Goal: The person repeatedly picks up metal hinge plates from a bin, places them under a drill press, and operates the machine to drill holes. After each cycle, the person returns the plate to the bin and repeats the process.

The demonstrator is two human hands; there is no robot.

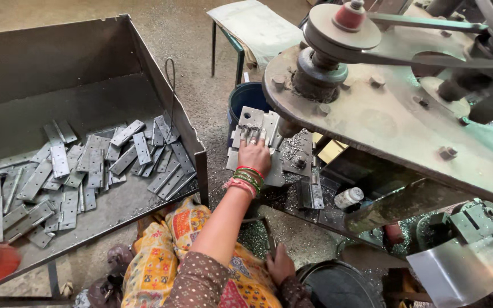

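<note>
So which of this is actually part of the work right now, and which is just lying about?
In use:
- left hand on the metal plate under the machine
- tray of hinge plates
- right hand low, by the dark bucket

Lying about:
- blue bucket
- stool
- small white bottle

Hinge plates (pixel 75 171) in the tray (pixel 161 74), left of the machine (pixel 395 120)
</note>
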